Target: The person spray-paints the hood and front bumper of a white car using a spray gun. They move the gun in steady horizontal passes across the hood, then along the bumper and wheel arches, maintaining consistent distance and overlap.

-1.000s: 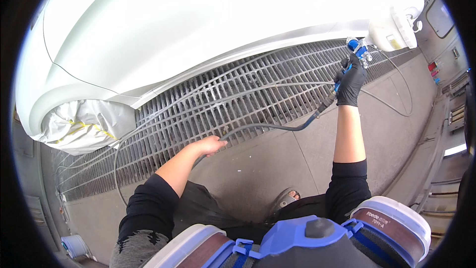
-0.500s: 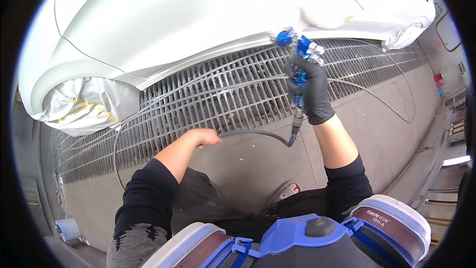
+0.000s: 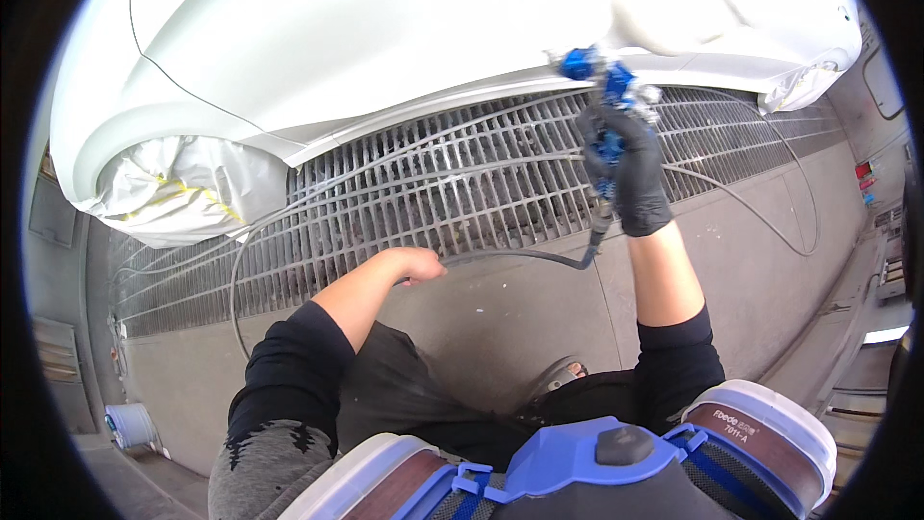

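Note:
My right hand [image 3: 639,173], in a black glove, is closed around the grip of a spray gun [image 3: 616,87] covered in blue and silvery wrapping. The gun is upright in front of the lower side of a white car body [image 3: 385,34]; any gap between them is hard to judge. From the bottom of the grip, a dark air hose [image 3: 525,253] bends left to my bare left hand [image 3: 422,265]. That hand is closed on the hose, its fingers mostly hidden under it.
Below the car runs a metal floor grating [image 3: 433,193], with more hose lying across it. Crinkled masking sheet [image 3: 192,183] with yellow tape covers the wheel at left. A whitish bucket-like container [image 3: 131,426] stands at lower left. Part of my respirator [image 3: 602,462] fills the bottom.
The view has shifted a little, so the car sits slightly further right in it. My right hand and the spray gun have moved slightly right along the car; my left hand keeps hold of the hose.

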`<state>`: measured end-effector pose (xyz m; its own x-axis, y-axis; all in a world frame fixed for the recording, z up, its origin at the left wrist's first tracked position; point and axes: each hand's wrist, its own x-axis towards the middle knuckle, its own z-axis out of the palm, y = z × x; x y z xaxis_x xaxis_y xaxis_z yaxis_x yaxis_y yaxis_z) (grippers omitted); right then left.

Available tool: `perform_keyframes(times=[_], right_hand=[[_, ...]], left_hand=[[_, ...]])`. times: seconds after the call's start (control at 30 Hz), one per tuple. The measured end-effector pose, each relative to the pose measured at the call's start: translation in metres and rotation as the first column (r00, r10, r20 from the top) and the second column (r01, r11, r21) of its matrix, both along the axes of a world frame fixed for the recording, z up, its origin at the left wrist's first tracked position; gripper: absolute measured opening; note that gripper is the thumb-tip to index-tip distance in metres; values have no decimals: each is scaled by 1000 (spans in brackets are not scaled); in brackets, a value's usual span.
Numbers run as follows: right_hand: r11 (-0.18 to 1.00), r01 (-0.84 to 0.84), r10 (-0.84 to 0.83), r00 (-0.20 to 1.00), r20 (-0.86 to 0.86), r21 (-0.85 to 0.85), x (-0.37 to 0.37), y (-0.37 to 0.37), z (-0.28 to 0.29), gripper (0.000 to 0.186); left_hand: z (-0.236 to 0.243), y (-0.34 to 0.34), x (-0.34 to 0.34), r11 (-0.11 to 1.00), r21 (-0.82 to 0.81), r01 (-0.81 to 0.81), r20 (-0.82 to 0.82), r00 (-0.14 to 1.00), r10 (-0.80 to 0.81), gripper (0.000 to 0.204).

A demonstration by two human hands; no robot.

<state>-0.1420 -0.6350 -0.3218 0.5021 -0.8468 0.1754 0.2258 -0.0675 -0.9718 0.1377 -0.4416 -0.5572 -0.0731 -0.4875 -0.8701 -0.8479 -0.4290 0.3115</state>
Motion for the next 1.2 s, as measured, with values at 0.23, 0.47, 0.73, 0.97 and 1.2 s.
perform_keyframes(times=[0.23,0.47,0.73,0.97,1.2], right_hand=[[956,230,-270,932,241,181,-78,-60,33,22],[809,548,-587,774,236,212,-67,-64,42,23],[975,-53,4,975,220,216,2,9,46,26],[884,-410,383,911,156,225,38,55,44,19],[997,-59,47,979,198,53,12,15,55,24]], left_hand=[[25,-7,-10,959,-136,-250,-140,963,231,45],[20,-9,-5,883,-93,-461,-243,870,429,40],[8,4,15,997,-14,-80,-26,996,80,48],[7,13,9,999,44,-30,15,999,29,53],[35,12,3,980,-114,-166,0,986,167,48]])
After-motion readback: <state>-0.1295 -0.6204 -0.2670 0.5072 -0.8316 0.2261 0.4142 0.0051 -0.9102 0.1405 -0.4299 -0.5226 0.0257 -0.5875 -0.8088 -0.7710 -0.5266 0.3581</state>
